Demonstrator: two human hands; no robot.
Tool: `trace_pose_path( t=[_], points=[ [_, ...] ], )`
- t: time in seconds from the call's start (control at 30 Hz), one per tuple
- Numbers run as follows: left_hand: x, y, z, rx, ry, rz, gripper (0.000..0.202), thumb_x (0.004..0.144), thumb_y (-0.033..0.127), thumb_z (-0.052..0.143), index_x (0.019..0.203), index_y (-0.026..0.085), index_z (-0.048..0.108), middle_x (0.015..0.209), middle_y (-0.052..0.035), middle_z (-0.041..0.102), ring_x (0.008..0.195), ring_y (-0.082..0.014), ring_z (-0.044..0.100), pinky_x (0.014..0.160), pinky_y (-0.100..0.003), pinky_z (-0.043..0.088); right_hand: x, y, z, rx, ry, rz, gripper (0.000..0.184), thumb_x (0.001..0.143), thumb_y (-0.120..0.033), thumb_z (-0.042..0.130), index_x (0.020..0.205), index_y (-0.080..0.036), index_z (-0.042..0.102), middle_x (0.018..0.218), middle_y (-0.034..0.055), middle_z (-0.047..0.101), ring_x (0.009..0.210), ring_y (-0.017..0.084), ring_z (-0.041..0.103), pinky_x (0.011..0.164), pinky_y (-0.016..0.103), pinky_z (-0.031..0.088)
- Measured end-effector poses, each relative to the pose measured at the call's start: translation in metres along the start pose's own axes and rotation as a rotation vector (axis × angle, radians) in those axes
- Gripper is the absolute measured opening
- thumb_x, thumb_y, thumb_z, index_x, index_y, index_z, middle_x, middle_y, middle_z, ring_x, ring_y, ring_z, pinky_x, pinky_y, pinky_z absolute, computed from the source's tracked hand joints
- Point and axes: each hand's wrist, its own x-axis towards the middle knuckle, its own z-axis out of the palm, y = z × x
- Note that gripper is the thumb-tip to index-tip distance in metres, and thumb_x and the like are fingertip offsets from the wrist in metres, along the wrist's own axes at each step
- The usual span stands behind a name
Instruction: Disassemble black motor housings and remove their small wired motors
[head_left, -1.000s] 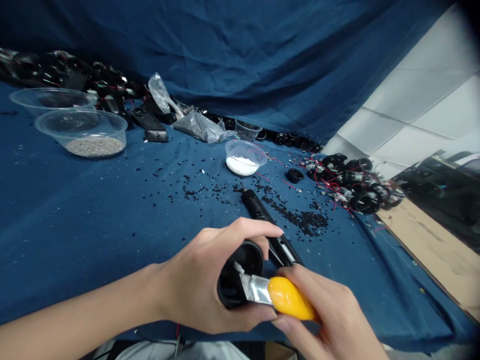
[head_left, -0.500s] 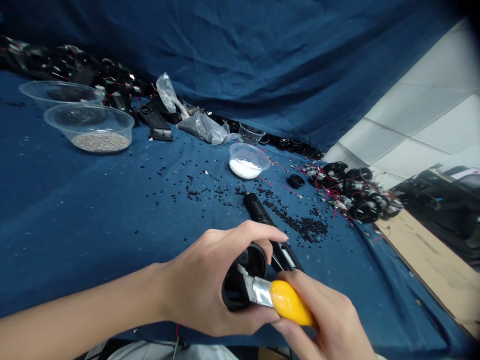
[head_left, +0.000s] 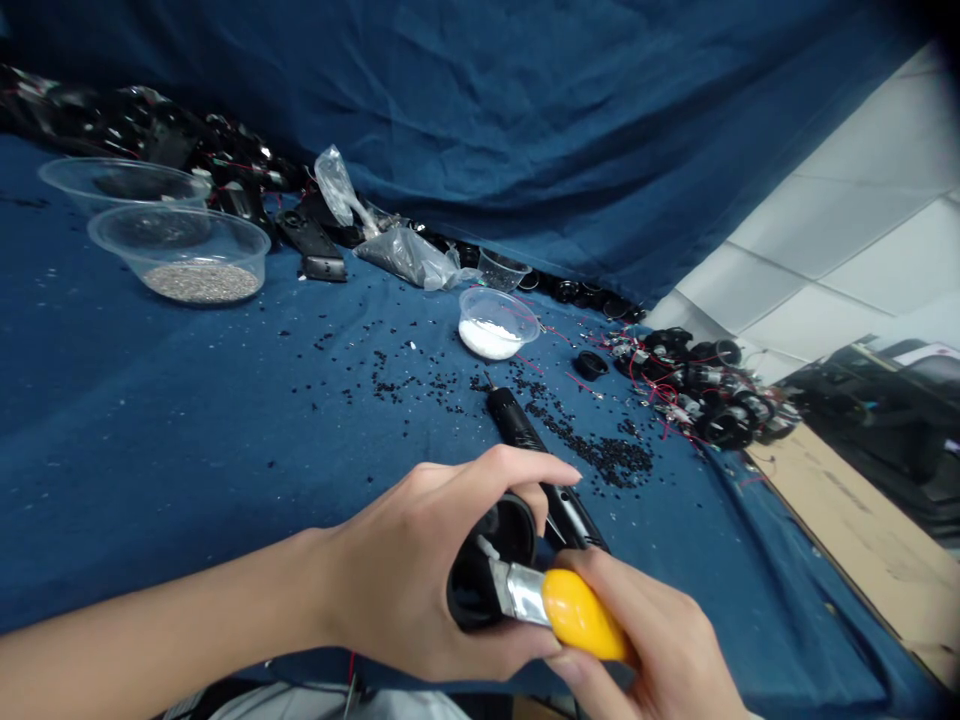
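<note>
My left hand (head_left: 420, 570) curls around a round, hollow black plastic housing (head_left: 510, 525), its open mouth tilted towards me. In my right hand (head_left: 652, 630) is a brush with a glossy yellow handle (head_left: 577, 610) and a silvery metal collar (head_left: 529, 592). The brush's end reaches into the housing, where a bit of whitish matter shows beside it; its bristles are hard to make out. Just beyond my fingers lies a black electric screwdriver (head_left: 517, 420), partly covered by my left hand, its bit pointing away.
Small black screws (head_left: 615, 455) lie scattered over the blue cloth (head_left: 187, 420). A clear tub of white paste (head_left: 491, 335) stands past the screwdriver. Two larger clear bowls (head_left: 199, 280) are at the left. Black parts with red wires (head_left: 697, 385) are heaped at the right, near a black cap (head_left: 590, 365).
Both hands, with the housing and the brush, have shifted very slightly down and to the right in the picture. The grip of each hand is the same.
</note>
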Motion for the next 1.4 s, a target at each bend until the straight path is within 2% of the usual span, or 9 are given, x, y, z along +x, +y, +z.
trace_pose_path(
  t=[0.23, 0.4, 0.83, 1.0, 1.2, 1.4],
  points=[
    [-0.0022, 0.0008, 0.0019, 0.001, 0.014, 0.001, 0.070, 0.071, 0.025, 0.075, 0.131, 0.021, 0.039, 0.095, -0.0012, 0.063, 0.074, -0.0114, 0.064, 0.069, -0.019, 0.051, -0.0009, 0.0006, -0.0001, 0.020, -0.020, 0.026, 0.037, 0.096, -0.048, 0.045, 0.077, -0.018, 0.053, 0.059, -0.0007, 0.057, 0.045, 0.009, 0.051, 0.042, 0.018, 0.039],
    [-0.0025, -0.0003, 0.0010, 0.013, 0.011, 0.035, 0.069, 0.072, 0.026, 0.074, 0.132, 0.021, 0.039, 0.095, -0.0015, 0.063, 0.072, -0.0115, 0.064, 0.070, -0.019, 0.052, -0.0007, -0.0008, -0.0007, 0.018, -0.012, 0.019, 0.035, 0.096, -0.048, 0.044, 0.080, -0.018, 0.054, 0.060, -0.0013, 0.058, 0.046, 0.009, 0.052, 0.042, 0.018, 0.040],
    [-0.0013, 0.0024, -0.0006, 0.011, -0.014, -0.001, 0.063, 0.074, 0.026, 0.073, 0.128, 0.019, 0.041, 0.094, -0.0021, 0.064, 0.080, -0.0133, 0.067, 0.071, -0.019, 0.053, -0.0038, 0.0007, 0.0043, 0.004, -0.006, 0.058, 0.029, 0.095, -0.045, 0.048, 0.086, -0.018, 0.055, 0.063, -0.0010, 0.059, 0.051, 0.011, 0.057, 0.046, 0.019, 0.042],
    [-0.0015, 0.0027, 0.0002, 0.036, -0.003, 0.006, 0.059, 0.075, 0.019, 0.068, 0.128, 0.020, 0.042, 0.096, -0.0040, 0.065, 0.082, -0.0154, 0.068, 0.073, -0.022, 0.055, -0.0039, 0.0001, 0.0045, 0.021, 0.016, 0.079, 0.026, 0.095, -0.042, 0.049, 0.082, -0.019, 0.054, 0.061, -0.0021, 0.058, 0.050, 0.010, 0.056, 0.045, 0.018, 0.041],
    [-0.0017, 0.0025, 0.0009, -0.002, -0.010, -0.004, 0.071, 0.070, 0.023, 0.074, 0.131, 0.021, 0.038, 0.096, -0.0024, 0.065, 0.080, -0.0144, 0.067, 0.073, -0.021, 0.054, -0.0031, 0.0017, 0.0040, 0.032, 0.014, 0.018, 0.043, 0.097, -0.053, 0.039, 0.077, -0.018, 0.053, 0.056, -0.0021, 0.054, 0.045, 0.009, 0.051, 0.043, 0.019, 0.039],
    [-0.0014, 0.0004, 0.0008, 0.007, -0.004, 0.019, 0.069, 0.071, 0.024, 0.073, 0.131, 0.020, 0.039, 0.094, -0.0022, 0.064, 0.077, -0.0131, 0.067, 0.070, -0.019, 0.053, -0.0007, -0.0001, 0.0022, 0.016, 0.010, 0.015, 0.040, 0.097, -0.050, 0.041, 0.079, -0.017, 0.054, 0.058, -0.0015, 0.055, 0.046, 0.009, 0.051, 0.043, 0.019, 0.039]
  ],
)
